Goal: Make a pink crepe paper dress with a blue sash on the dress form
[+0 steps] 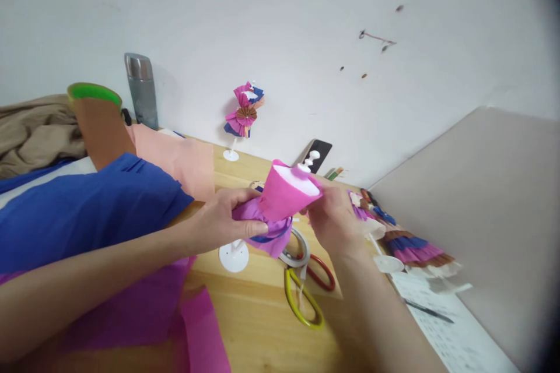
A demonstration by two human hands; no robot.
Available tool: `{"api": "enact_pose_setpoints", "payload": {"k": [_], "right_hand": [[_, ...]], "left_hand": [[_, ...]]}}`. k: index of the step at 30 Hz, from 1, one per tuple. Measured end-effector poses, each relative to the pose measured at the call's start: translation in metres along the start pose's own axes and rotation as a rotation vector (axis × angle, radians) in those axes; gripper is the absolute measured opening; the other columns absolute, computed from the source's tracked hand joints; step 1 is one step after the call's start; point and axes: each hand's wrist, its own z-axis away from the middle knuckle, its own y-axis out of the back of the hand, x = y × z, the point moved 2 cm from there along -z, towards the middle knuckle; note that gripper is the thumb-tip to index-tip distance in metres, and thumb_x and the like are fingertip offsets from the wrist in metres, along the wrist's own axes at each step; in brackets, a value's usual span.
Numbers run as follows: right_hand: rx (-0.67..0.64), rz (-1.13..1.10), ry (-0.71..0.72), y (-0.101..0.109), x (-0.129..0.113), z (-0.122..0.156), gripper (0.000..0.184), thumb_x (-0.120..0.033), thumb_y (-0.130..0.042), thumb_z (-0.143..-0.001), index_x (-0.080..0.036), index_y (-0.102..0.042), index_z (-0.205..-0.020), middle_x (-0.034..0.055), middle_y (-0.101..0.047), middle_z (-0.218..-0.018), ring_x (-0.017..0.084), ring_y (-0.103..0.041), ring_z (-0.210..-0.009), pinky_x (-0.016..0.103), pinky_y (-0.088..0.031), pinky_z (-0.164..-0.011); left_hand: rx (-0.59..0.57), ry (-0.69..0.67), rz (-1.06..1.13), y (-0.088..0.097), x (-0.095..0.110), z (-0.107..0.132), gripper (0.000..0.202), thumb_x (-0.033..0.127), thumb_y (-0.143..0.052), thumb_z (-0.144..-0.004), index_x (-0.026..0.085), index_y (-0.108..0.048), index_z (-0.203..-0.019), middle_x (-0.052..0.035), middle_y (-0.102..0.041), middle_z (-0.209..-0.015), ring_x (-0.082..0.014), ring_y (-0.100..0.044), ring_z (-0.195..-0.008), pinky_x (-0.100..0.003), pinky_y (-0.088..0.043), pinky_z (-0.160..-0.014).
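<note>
A miniature dress form with a white knobbed top tilts to the right between my hands, its round white base below. Pink crepe paper wraps its upper body; gathered purple and blue paper hangs lower down. My left hand is closed around the gathered waist, thumb in front. At the upper right edge of the pink paper, my right hand is closed in a pinch, its fingertips partly hidden. Just beneath are scissors with yellow and red handles and a tape roll.
Blue crepe paper, purple sheets and a peach sheet cover the left side. A bottle, a decorated form and a phone are near the wall. Ruffled paper and a pen lie right.
</note>
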Motion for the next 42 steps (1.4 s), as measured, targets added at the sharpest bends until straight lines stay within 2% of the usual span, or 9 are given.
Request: {"api": "enact_pose_setpoints", "payload": {"k": [4, 11, 17, 24, 27, 32, 37, 39, 42], "right_hand": [[-0.014, -0.022, -0.015, -0.002, 0.0, 0.013, 0.058, -0.073, -0.043, -0.084, -0.02, -0.065, -0.074, -0.0008, -0.044, -0.06, 0.014, -0.037, -0.054, 0.03, -0.031, -0.053], [-0.02, 0.228, 0.003, -0.011, -0.01, 0.024, 0.029, -0.047, -0.059, -0.086, -0.019, -0.059, -0.08, -0.0016, -0.049, -0.066, 0.013, -0.042, -0.059, 0.027, -0.033, -0.055], [0.076, 0.329, 0.057, -0.007, -0.013, 0.023, 0.019, -0.036, -0.056, -0.089, -0.02, -0.063, -0.083, 0.0004, -0.055, -0.071, 0.015, -0.049, -0.065, 0.028, -0.038, -0.06], [-0.077, -0.107, -0.08, -0.006, -0.001, 0.011, 0.037, -0.052, -0.064, -0.083, -0.024, -0.07, -0.106, 0.0063, -0.067, -0.102, 0.024, -0.059, -0.096, 0.035, -0.046, -0.082], [-0.115, -0.311, -0.22, -0.012, 0.008, 0.011, 0.039, -0.055, -0.069, -0.077, -0.022, -0.072, -0.097, 0.0052, -0.07, -0.091, 0.024, -0.063, -0.088, 0.036, -0.048, -0.082], [0.011, -0.443, -0.495, -0.018, 0.025, 0.012, 0.033, -0.049, -0.081, -0.061, -0.02, -0.07, -0.071, 0.0019, -0.067, -0.067, 0.018, -0.059, -0.063, 0.031, -0.047, -0.065], [0.036, -0.49, -0.567, -0.02, 0.033, 0.01, 0.031, -0.046, -0.08, -0.062, -0.018, -0.07, -0.07, 0.0031, -0.069, -0.066, 0.018, -0.061, -0.063, 0.031, -0.047, -0.066], [0.094, -0.488, -0.567, -0.017, 0.036, 0.009, 0.029, -0.044, -0.08, -0.062, -0.018, -0.071, -0.071, 0.0023, -0.069, -0.067, 0.017, -0.061, -0.063, 0.03, -0.046, -0.066], [0.173, -0.474, -0.557, -0.014, 0.04, 0.008, 0.029, -0.043, -0.08, -0.062, -0.018, -0.071, -0.073, 0.0014, -0.069, -0.068, 0.016, -0.061, -0.064, 0.03, -0.047, -0.068]], "left_hand": [[0.041, 0.017, 0.052, -0.003, -0.001, 0.001, 0.041, 0.035, -0.072, -0.072, 0.012, -0.066, -0.106, -0.0074, -0.069, -0.097, -0.023, -0.063, -0.091, -0.034, -0.049, -0.08], [0.122, 0.032, 0.07, -0.005, 0.0, 0.004, 0.043, 0.031, -0.072, -0.074, 0.011, -0.062, -0.111, -0.0109, -0.069, -0.105, -0.0269, -0.064, -0.097, -0.041, -0.05, -0.087], [0.137, 0.026, 0.035, -0.007, 0.005, 0.004, 0.045, 0.03, -0.071, -0.072, 0.01, -0.062, -0.111, -0.0113, -0.069, -0.106, -0.0291, -0.063, -0.102, -0.043, -0.048, -0.091], [0.086, 0.18, 0.355, -0.015, 0.004, 0.007, 0.044, 0.036, -0.079, -0.067, 0.011, -0.066, -0.101, -0.0064, -0.07, -0.091, -0.0196, -0.065, -0.081, -0.033, -0.051, -0.077], [0.089, 0.25, 0.362, -0.022, -0.003, 0.011, 0.04, 0.039, -0.08, -0.066, 0.011, -0.066, -0.092, -0.0047, -0.069, -0.082, -0.016, -0.063, -0.072, -0.028, -0.049, -0.069], [0.088, 0.286, 0.366, -0.031, -0.011, 0.012, 0.04, 0.04, -0.08, -0.065, 0.011, -0.067, -0.088, -0.0038, -0.068, -0.079, -0.0151, -0.061, -0.07, -0.026, -0.047, -0.067], [0.028, 0.303, 0.267, -0.027, -0.013, 0.009, 0.037, 0.049, -0.067, -0.078, 0.013, -0.068, -0.088, -0.0045, -0.068, -0.08, -0.0162, -0.061, -0.071, -0.027, -0.046, -0.067], [0.152, 0.24, 0.139, -0.02, -0.01, 0.01, 0.036, 0.05, -0.06, -0.082, 0.015, -0.066, -0.083, -0.0032, -0.066, -0.076, -0.0156, -0.059, -0.069, -0.027, -0.045, -0.063], [0.46, -0.045, -0.192, -0.01, -0.001, 0.014, 0.018, 0.035, -0.061, -0.083, 0.017, -0.061, -0.077, 0.0008, -0.06, -0.072, -0.0126, -0.055, -0.065, -0.024, -0.043, -0.06]]}}
